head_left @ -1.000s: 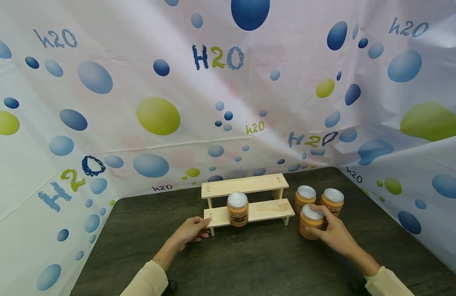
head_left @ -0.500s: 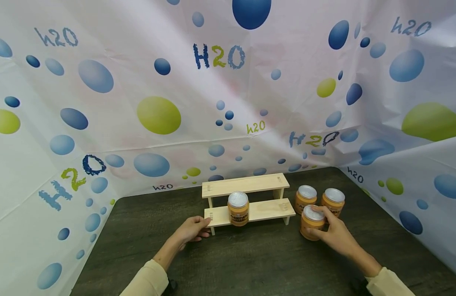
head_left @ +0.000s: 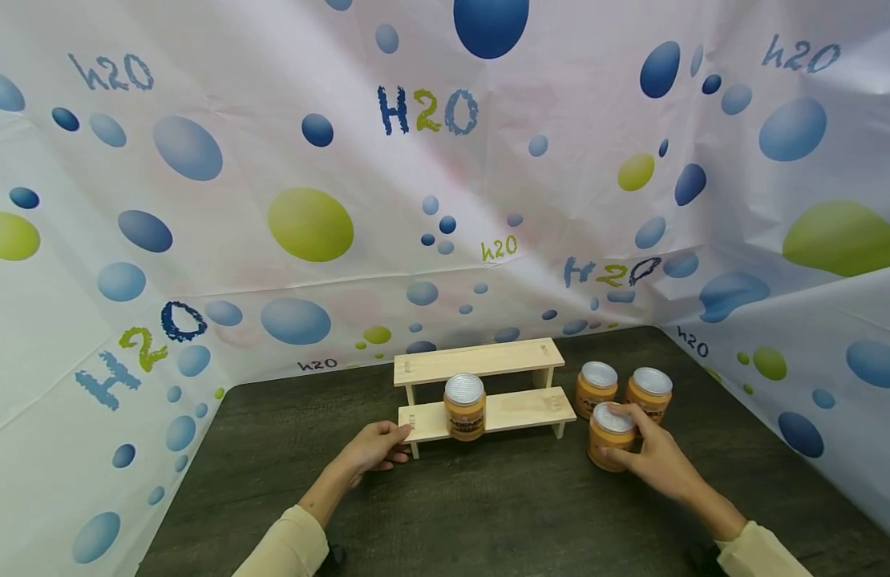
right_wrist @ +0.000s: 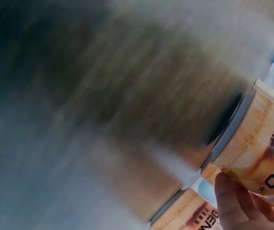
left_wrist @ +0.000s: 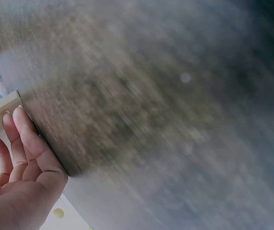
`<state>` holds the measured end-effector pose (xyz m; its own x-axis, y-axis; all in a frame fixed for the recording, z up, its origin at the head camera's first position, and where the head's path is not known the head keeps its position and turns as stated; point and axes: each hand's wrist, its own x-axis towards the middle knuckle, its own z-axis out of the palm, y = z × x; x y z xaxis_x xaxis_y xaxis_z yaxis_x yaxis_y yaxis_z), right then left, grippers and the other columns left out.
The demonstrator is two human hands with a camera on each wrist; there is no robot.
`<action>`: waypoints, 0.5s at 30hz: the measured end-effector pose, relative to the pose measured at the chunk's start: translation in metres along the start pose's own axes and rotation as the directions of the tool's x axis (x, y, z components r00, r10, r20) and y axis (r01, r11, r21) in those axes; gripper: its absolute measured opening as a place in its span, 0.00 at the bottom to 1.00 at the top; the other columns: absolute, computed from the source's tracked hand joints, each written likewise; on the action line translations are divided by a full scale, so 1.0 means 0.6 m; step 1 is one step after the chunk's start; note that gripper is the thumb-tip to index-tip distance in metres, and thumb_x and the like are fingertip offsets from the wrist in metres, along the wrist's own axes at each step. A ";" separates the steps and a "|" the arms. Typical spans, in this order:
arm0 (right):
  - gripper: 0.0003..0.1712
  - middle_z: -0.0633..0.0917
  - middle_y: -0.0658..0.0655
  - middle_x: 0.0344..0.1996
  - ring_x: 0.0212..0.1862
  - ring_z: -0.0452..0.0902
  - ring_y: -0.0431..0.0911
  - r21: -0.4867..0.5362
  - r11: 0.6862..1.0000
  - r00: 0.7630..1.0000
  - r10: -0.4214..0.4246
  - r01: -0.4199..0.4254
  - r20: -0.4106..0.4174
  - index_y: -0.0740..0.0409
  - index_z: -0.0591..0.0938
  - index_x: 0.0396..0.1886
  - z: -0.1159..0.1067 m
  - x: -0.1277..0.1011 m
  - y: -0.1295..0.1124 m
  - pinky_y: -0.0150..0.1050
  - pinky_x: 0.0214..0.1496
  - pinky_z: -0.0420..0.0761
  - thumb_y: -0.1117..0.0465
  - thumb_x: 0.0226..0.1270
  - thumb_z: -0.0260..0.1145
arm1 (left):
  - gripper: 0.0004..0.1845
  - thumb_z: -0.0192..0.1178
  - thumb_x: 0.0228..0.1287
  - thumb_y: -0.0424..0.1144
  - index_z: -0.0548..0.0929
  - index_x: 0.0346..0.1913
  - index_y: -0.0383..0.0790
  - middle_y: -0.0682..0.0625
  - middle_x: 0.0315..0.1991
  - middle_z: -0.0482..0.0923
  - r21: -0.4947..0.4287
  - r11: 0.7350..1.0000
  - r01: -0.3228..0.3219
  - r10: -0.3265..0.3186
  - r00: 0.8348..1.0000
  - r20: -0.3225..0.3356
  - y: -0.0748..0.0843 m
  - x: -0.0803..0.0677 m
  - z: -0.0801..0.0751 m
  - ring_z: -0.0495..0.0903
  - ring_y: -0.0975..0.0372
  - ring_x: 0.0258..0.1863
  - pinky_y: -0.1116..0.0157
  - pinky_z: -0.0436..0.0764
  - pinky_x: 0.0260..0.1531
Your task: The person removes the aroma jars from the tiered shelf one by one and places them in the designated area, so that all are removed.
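Note:
An orange can (head_left: 604, 439) with a silver lid stands upright in my right hand (head_left: 656, 458), fingertips on the lid's far side and thumb on its side. The right wrist view shows this can (right_wrist: 252, 148) with fingers (right_wrist: 229, 199) against its printed wall; whether its base touches the table cannot be told. My left hand (head_left: 375, 450) pinches the left end of the low wooden shelf (head_left: 520, 409), thumb on top. In the left wrist view that hand (left_wrist: 26, 175) has curled fingers at the shelf's edge. Another orange can (head_left: 465, 413) sits on this shelf, left of its middle.
A taller wooden shelf (head_left: 477, 362) stands behind the low one. Two matching cans, one (head_left: 595, 393) nearer the shelves and one (head_left: 650, 393) further right, stand behind the held can. A patterned sheet (head_left: 387, 304) encloses the dark table (head_left: 445, 513) at back and sides.
The held can and my right hand have shifted very slightly toward me, away from the two cans behind. My left hand keeps its place on the shelf.

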<state>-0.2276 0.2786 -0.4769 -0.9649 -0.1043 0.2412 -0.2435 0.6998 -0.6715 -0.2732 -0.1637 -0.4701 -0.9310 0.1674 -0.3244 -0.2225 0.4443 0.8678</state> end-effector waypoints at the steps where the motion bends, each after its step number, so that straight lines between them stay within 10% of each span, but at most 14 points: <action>1: 0.39 0.73 0.67 0.55 0.53 0.73 0.62 -0.002 1.000 1.000 0.000 0.000 0.001 0.49 0.64 0.62 0.000 0.000 -0.001 0.54 0.44 0.76 0.48 0.52 0.70 | 0.23 0.51 0.64 0.57 0.77 0.43 0.38 0.49 0.37 0.82 -0.001 1.000 0.000 0.000 1.000 0.000 0.000 0.000 0.000 0.82 0.65 0.31 0.64 0.79 0.32; 15: 0.41 0.74 0.68 0.54 0.52 0.74 0.61 -0.045 0.999 1.000 0.000 0.001 0.006 0.50 0.63 0.61 -0.003 -0.002 -0.002 0.55 0.44 0.75 0.46 0.51 0.70 | 0.24 0.51 0.63 0.58 0.76 0.42 0.39 0.49 0.37 0.82 0.000 1.000 0.007 -0.007 1.000 -0.004 -0.002 0.001 0.000 0.81 0.64 0.32 0.64 0.78 0.32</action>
<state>-0.2262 0.2789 -0.4753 -0.9654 -0.1089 0.2369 -0.2394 0.7306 -0.6395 -0.2732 -0.1640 -0.4711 -0.9306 0.1607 -0.3288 -0.2289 0.4454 0.8656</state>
